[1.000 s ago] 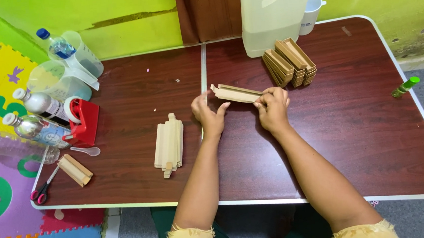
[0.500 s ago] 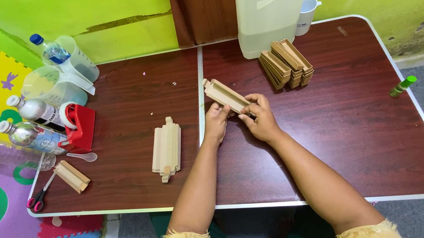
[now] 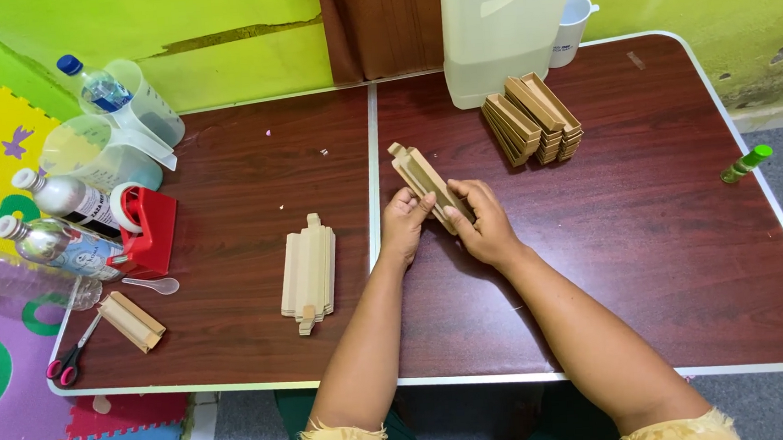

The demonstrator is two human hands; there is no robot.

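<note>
Both my hands hold a folded tan cardboard piece (image 3: 423, 179) just above the middle of the dark wooden table (image 3: 670, 256). My left hand (image 3: 404, 224) grips its near left side, and my right hand (image 3: 476, 221) grips its near right end. The piece points away from me, tilted up to the left. A flat stack of similar cardboard pieces (image 3: 309, 272) lies to the left of my left hand. Several more folded pieces (image 3: 532, 117) stand in a pile at the back, right of centre.
A large white plastic jug (image 3: 501, 28) and white cup (image 3: 571, 25) stand at the back edge. At the left are bottles (image 3: 67, 200), clear measuring jugs (image 3: 102, 150), a red tape dispenser (image 3: 146, 230), a spoon (image 3: 150, 285), another cardboard piece (image 3: 132, 321) and scissors (image 3: 69, 358). A green bottle (image 3: 745, 164) lies off the right edge.
The cardboard piece has turned from lying crosswise between my hands to pointing away from me, and both hands have shifted to its near end.
</note>
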